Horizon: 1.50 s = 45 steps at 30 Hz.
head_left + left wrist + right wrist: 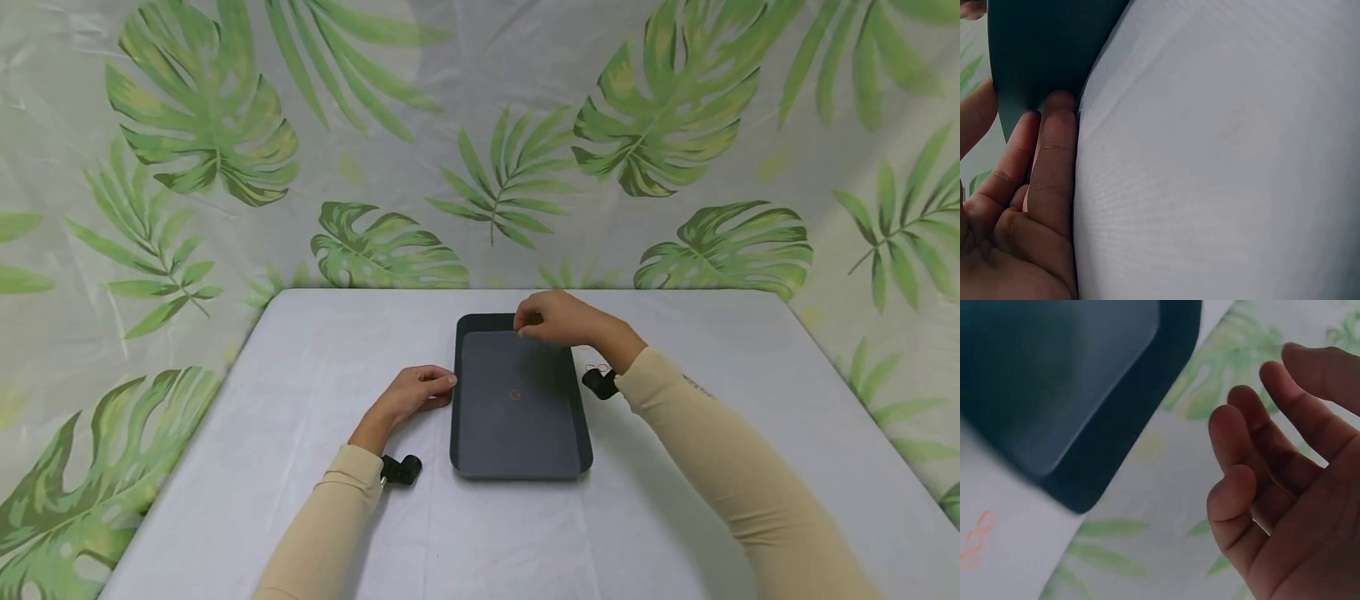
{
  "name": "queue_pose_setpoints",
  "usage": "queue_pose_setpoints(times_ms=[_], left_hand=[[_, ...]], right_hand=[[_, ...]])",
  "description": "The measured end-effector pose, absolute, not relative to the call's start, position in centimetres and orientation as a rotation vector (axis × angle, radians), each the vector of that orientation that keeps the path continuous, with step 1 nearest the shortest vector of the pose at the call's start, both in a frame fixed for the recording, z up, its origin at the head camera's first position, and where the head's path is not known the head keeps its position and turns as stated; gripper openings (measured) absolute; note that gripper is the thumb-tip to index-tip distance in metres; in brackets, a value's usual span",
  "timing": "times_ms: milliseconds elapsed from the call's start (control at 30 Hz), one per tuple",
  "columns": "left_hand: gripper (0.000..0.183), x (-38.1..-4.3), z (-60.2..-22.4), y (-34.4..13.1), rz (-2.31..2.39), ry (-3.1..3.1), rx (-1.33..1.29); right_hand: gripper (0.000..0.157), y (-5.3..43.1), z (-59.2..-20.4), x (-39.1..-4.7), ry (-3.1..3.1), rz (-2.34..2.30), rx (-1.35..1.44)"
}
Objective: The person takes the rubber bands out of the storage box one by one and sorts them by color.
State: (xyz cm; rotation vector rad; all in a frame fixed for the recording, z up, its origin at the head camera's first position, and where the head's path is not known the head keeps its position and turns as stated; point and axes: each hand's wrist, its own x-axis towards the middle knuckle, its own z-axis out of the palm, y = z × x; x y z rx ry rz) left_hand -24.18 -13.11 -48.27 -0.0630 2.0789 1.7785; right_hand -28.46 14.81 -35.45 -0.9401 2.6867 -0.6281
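Observation:
A dark grey rectangular tray [517, 433] lies on the white-covered table. On its floor is a small thin yellowish loop [514, 395], like a rubber band. My left hand [416, 390] is at the tray's left side; in the left wrist view its fairly straight fingers [1054, 162] rest against the outer wall, the thumb near the rim. Above the tray's far right corner is my right hand [557, 318]. Its fingers bend loosely in the right wrist view, thumb and forefinger tips close together, and I see nothing held between them.
Thin reddish-orange loops [597, 367] lie on the table just right of the tray, partly behind the right wrist's black camera [600, 384]. A leaf-patterned cloth [495, 183] hangs behind the table's far edge. Another black camera [402, 470] sits on the left wrist.

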Motion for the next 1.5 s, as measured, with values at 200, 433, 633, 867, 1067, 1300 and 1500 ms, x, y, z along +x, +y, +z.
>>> queue_pose_setpoints(times_ms=[200, 433, 633, 867, 1067, 1300, 1500], left_hand=[[0.029, -24.2, -48.3, -13.2, 1.770, 2.085, -0.055], [0.030, -24.2, -48.2, -13.2, 1.781, 2.077, -0.050], [0.029, -24.1, -48.2, -13.2, 1.768, 2.087, -0.058], [0.029, -24.0, -48.0, -13.2, 1.770, 2.088, -0.045], [0.028, -23.9, -48.0, -13.0, 1.770, 2.093, -0.047], [0.028, -23.9, -47.9, -13.0, 1.777, 2.091, -0.043], [0.028, -23.9, -48.0, -13.0, 1.782, 2.083, -0.045]], right_hand=[[0.016, 11.9, -36.0, -27.5, 2.626, -0.501, -1.028], [0.009, 10.2, -38.4, -26.7, 2.553, -0.348, -0.941], [0.009, 10.2, -40.2, -26.8, 2.584, -0.250, -0.719], [0.012, 11.0, -41.9, -27.2, 2.546, -0.364, -0.717], [0.014, 11.3, -42.8, -27.3, 2.573, -0.386, -0.770], [0.015, 11.7, -43.0, -27.4, 2.578, -0.411, -0.801], [0.014, 11.9, -43.1, -27.3, 2.579, -0.429, -0.790]])
